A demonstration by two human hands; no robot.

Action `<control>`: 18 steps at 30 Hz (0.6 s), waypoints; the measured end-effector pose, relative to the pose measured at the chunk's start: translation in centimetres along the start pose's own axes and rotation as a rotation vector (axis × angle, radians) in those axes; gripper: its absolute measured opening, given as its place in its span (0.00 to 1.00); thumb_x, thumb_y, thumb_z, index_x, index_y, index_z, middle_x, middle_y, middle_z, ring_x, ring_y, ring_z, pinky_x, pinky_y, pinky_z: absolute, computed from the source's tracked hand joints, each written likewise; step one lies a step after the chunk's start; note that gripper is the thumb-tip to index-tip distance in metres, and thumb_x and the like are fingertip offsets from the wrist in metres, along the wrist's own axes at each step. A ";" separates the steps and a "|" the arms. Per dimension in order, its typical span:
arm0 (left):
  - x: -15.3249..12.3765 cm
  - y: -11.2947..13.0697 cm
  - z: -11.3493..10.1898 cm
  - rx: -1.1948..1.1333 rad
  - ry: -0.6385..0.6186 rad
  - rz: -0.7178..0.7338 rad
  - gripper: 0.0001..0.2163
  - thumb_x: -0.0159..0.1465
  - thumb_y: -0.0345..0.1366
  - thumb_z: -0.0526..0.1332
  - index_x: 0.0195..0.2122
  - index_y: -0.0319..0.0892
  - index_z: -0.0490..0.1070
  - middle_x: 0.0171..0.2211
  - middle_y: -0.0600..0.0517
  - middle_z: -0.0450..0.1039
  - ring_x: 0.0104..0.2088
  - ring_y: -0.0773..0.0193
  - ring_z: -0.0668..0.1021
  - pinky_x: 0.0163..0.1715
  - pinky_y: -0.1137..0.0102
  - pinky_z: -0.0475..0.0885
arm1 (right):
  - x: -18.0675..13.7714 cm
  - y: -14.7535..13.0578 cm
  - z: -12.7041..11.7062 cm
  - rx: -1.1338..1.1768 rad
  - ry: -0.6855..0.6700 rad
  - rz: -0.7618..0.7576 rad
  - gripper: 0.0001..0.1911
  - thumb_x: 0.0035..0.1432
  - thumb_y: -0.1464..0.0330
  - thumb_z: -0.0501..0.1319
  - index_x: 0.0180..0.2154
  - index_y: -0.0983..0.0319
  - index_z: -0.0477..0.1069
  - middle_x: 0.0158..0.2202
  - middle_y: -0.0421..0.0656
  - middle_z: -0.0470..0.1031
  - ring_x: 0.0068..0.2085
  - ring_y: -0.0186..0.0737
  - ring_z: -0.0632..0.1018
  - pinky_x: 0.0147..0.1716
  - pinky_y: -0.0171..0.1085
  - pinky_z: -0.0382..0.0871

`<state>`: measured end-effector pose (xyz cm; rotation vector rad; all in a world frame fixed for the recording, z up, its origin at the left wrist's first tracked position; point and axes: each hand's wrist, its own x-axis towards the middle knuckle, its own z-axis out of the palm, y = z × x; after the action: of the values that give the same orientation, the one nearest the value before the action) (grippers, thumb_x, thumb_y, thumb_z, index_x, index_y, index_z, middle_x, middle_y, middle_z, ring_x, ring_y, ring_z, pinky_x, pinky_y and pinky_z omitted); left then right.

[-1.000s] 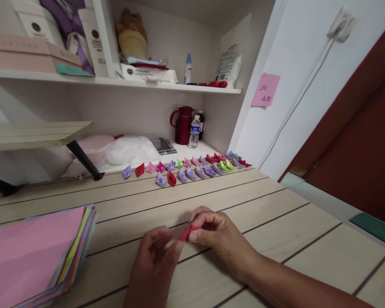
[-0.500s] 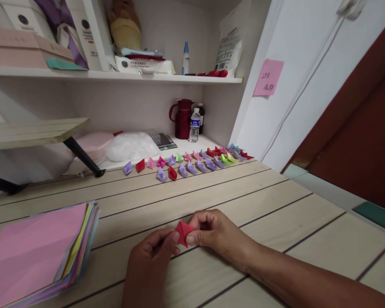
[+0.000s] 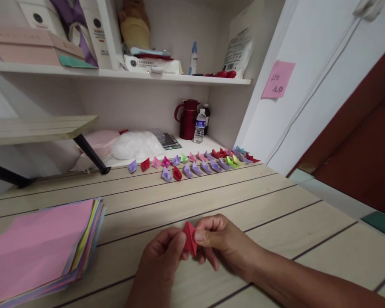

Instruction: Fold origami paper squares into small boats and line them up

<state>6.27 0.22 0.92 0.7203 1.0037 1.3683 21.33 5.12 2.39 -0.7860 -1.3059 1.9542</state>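
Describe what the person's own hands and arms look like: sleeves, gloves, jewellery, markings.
Both the left hand and right hand are bare: no gloves, rings or markings show. The right forearm is bare to the picture's edge, with no sleeve or watch.

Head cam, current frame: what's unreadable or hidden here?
All head view.
1. Red folded paper: shape partly hidden by the pinching fingers of left hand and right hand.
2. Wrist of left hand: cut off by bottom edge.
3. Pink sticky note: handwriting too small to read.
4. Paper stack: cut off by left edge.
5. Shelf boxes: tops cut off by top edge.
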 end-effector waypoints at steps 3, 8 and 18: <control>-0.3 0.0 0.3 0.151 0.126 0.081 0.13 0.49 0.45 0.73 0.25 0.41 0.76 0.19 0.57 0.71 0.23 0.69 0.68 0.27 0.74 0.63 | 0.3 0.0 0.0 -0.143 0.085 -0.049 0.20 0.48 0.53 0.72 0.26 0.65 0.75 0.21 0.39 0.74 0.20 0.30 0.69 0.21 0.31 0.62; -0.9 0.1 0.6 0.364 0.263 0.197 0.06 0.53 0.39 0.68 0.27 0.42 0.76 0.24 0.54 0.76 0.28 0.64 0.75 0.32 0.72 0.68 | 0.3 -0.7 -0.9 -0.456 0.214 -0.241 0.16 0.60 0.57 0.64 0.45 0.59 0.75 0.36 0.41 0.74 0.32 0.36 0.73 0.32 0.35 0.67; -0.8 -0.1 0.5 0.474 0.227 0.173 0.06 0.54 0.39 0.66 0.28 0.44 0.74 0.25 0.54 0.75 0.30 0.62 0.77 0.34 0.71 0.70 | 0.1 -0.8 -1.1 -0.606 0.148 -0.298 0.12 0.64 0.62 0.61 0.46 0.58 0.75 0.40 0.43 0.73 0.36 0.38 0.72 0.35 0.36 0.66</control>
<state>6.86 -0.49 1.15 1.0364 1.5027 1.3946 22.25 6.03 2.78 -0.9270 -1.8292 1.2475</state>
